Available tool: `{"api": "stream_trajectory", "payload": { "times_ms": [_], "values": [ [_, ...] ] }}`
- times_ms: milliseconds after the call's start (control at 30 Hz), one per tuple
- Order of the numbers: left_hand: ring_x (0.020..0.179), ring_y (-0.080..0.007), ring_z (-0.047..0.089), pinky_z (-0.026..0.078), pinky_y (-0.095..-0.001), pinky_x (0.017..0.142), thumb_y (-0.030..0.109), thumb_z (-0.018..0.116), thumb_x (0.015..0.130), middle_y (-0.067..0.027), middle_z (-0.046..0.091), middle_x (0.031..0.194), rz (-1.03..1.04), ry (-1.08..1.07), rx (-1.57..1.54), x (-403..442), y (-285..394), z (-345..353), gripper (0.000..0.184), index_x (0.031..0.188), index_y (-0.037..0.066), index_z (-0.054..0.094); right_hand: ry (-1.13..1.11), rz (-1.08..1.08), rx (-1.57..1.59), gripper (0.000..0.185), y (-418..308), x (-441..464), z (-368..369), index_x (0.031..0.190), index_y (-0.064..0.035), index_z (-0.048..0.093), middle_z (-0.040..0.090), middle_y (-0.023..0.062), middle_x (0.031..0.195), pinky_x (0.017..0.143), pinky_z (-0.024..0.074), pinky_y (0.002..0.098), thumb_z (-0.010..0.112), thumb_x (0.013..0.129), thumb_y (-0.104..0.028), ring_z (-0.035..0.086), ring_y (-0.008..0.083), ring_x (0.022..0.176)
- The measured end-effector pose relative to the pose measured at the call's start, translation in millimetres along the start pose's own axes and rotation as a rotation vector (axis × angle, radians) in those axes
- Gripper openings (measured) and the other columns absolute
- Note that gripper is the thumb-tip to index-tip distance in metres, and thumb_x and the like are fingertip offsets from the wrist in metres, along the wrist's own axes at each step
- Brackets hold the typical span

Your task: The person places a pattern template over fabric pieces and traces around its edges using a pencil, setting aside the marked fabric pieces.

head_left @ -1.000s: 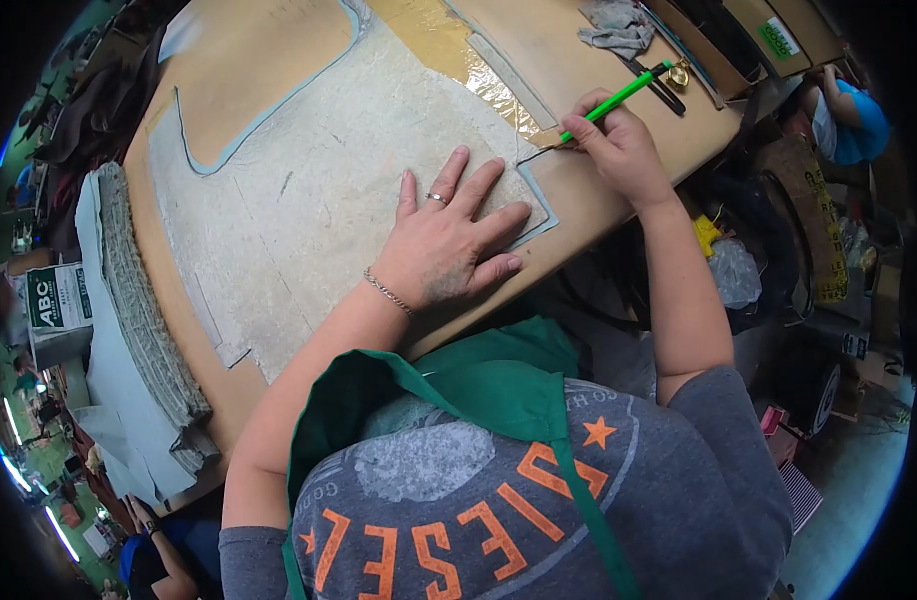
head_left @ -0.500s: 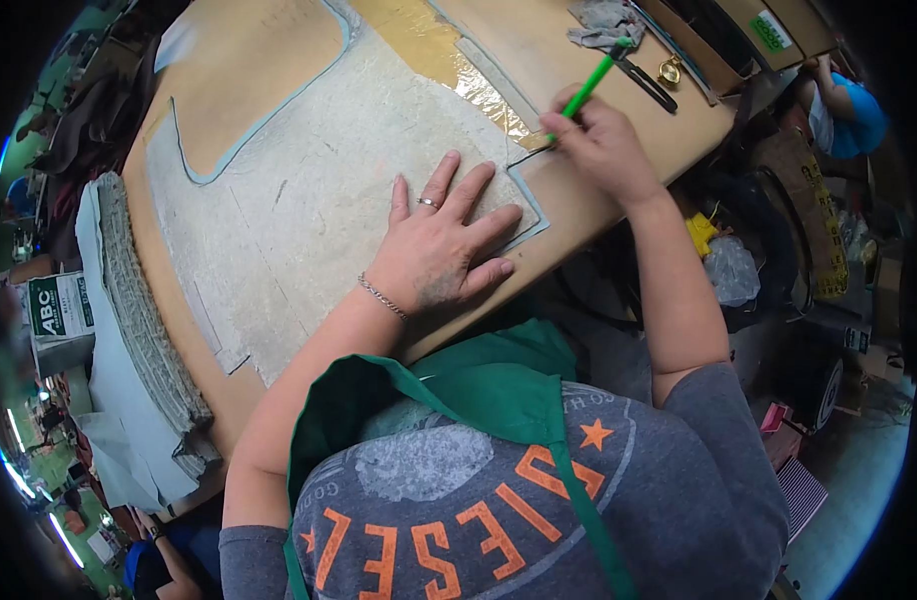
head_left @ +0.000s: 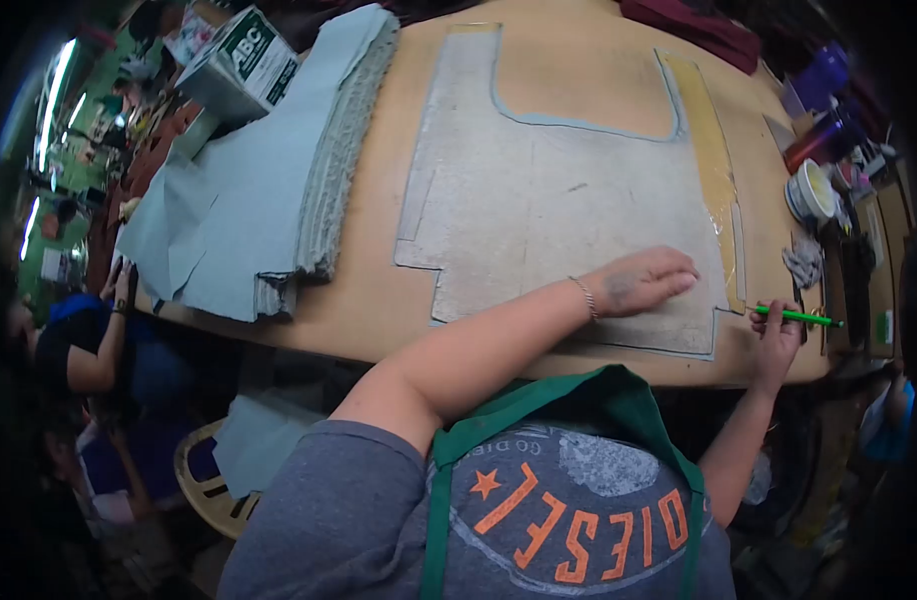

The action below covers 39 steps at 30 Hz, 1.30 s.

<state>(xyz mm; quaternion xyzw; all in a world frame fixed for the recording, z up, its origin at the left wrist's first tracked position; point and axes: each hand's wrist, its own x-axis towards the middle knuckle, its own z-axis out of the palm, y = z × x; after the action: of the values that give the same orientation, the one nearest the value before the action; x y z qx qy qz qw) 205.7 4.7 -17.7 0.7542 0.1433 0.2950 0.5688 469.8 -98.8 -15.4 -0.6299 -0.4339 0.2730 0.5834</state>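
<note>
A large, worn grey-white pattern piece (head_left: 569, 215) lies flat on the table, with a wide curved notch at its far side. Brown tape (head_left: 714, 165) runs along its right part, and a thin light-blue edge shows around its outline. My left hand (head_left: 647, 280) is over the lower right of this piece, fingers loosely bent and holding nothing; whether it presses down I cannot tell. Just past the piece's lower right corner, my right hand (head_left: 776, 335) grips a green pen (head_left: 794, 316), held nearly level.
A thick stack of light-blue fabric (head_left: 249, 190) lies on the left, near an ABC box (head_left: 244, 65). On the right are a white tub (head_left: 811, 192), a grey rag (head_left: 804, 262) and a dark red tumbler (head_left: 822, 140). A person's arm (head_left: 104, 345) reaches in at far left.
The view has swung left, bringing the fabric stack further in. My left hand has gone from spread flat to loosely bent. My right hand has drawn the pen away from the pattern's corner.
</note>
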Motion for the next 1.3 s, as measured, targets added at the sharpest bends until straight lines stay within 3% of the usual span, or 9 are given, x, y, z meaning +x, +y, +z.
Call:
{"api": "stream_trajectory", "payload": {
  "times_ms": [167, 300, 500, 533, 700, 900, 1000, 1100, 1300],
  "values": [
    [0.123, -0.0318, 0.032, 0.025, -0.0493, 0.099, 0.037, 0.051, 0.084, -0.0132, 0.041, 0.126, -0.212, 0.207, 0.732, -60, 22, -72, 0.039, 0.112, 0.009, 0.053, -0.032, 0.162, 0.205, 0.014, -12, 3, 49, 0.094, -0.0048, 0.048, 0.057, 0.0057, 0.083, 0.064, 0.0471, 0.0211, 0.048, 0.091, -0.018, 0.058, 0.0114, 0.072],
    [0.131, -0.0349, 0.014, 0.013, -0.0663, 0.096, 0.044, 0.055, 0.079, -0.0106, 0.028, 0.138, -0.445, 0.345, 1.141, -81, 15, -99, 0.053, 0.124, 0.017, 0.045, -0.308, 0.156, 0.131, 0.011, -73, 14, 137, 0.094, -0.0037, 0.049, 0.057, 0.0066, 0.086, 0.07, 0.047, 0.0227, 0.048, 0.09, -0.013, 0.059, 0.0133, 0.079],
    [0.132, -0.0373, 0.004, 0.002, -0.067, 0.097, 0.06, 0.047, 0.076, -0.0096, 0.017, 0.143, -0.568, 0.303, 1.017, -92, 12, -115, 0.07, 0.133, 0.022, 0.033, -0.99, -0.132, 0.02, 0.009, -138, -4, 307, 0.079, -0.0003, 0.054, 0.055, 0.0029, 0.077, 0.066, 0.0421, 0.0238, 0.059, 0.081, -0.008, 0.052, 0.0103, 0.071],
    [0.133, -0.0345, 0.004, 0.001, -0.0668, 0.097, 0.058, 0.044, 0.078, -0.0087, 0.016, 0.144, -0.465, 0.443, 0.984, -87, -12, -111, 0.07, 0.135, 0.022, 0.027, -1.074, -0.141, -0.059, 0.013, -137, -8, 331, 0.082, -0.0002, 0.055, 0.055, 0.0031, 0.075, 0.064, 0.0413, 0.0246, 0.062, 0.08, -0.011, 0.051, 0.0106, 0.069],
    [0.131, -0.0392, 0.013, 0.008, -0.0628, 0.099, 0.052, 0.028, 0.085, -0.0119, 0.014, 0.145, -0.511, 0.285, 1.295, -91, -21, -114, 0.061, 0.138, 0.022, 0.02, -1.323, -0.066, -0.421, 0.024, -129, -31, 411, 0.085, -0.001, 0.058, 0.061, 0.0089, 0.072, 0.062, 0.0437, 0.0303, 0.064, 0.078, -0.023, 0.056, 0.0167, 0.066],
    [0.132, -0.0404, 0.009, 0.008, -0.061, 0.1, 0.053, 0.024, 0.086, -0.0138, 0.013, 0.145, -0.491, 0.248, 1.129, -98, 4, -122, 0.063, 0.138, 0.018, 0.021, -1.413, -0.07, -0.478, 0.024, -118, -33, 424, 0.086, -0.0019, 0.058, 0.06, 0.0099, 0.069, 0.06, 0.0433, 0.0318, 0.064, 0.078, -0.024, 0.057, 0.0184, 0.064],
    [0.131, -0.0406, 0.008, 0.008, -0.0611, 0.1, 0.053, 0.025, 0.086, -0.0139, 0.013, 0.144, -0.467, 0.283, 1.107, -98, -1, -120, 0.063, 0.138, 0.017, 0.022, -1.448, -0.054, -0.556, 0.017, -120, -35, 424, 0.085, -0.0022, 0.052, 0.059, 0.0022, 0.069, 0.057, 0.0403, 0.0221, 0.061, 0.082, -0.016, 0.052, 0.0075, 0.063],
    [0.131, -0.0414, 0.007, 0.01, -0.0634, 0.098, 0.054, 0.027, 0.084, -0.0141, 0.012, 0.144, -0.471, 0.291, 1.093, -98, -4, -120, 0.064, 0.138, 0.019, 0.023, -1.452, -0.036, -0.5, 0.023, -117, -33, 423, 0.086, -0.0026, 0.057, 0.06, 0.0094, 0.07, 0.059, 0.043, 0.0325, 0.064, 0.078, -0.023, 0.057, 0.0178, 0.064],
    [0.131, -0.0403, 0.01, 0.007, -0.0625, 0.099, 0.053, 0.037, 0.082, -0.0152, 0.018, 0.142, -0.485, 0.378, 0.979, -85, -24, -112, 0.066, 0.136, 0.016, 0.026, -1.331, -0.104, -0.443, 0.023, -115, -4, 433, 0.085, -0.0007, 0.056, 0.059, 0.0083, 0.071, 0.06, 0.0439, 0.0305, 0.064, 0.078, -0.021, 0.056, 0.0161, 0.066]
  ]
}}
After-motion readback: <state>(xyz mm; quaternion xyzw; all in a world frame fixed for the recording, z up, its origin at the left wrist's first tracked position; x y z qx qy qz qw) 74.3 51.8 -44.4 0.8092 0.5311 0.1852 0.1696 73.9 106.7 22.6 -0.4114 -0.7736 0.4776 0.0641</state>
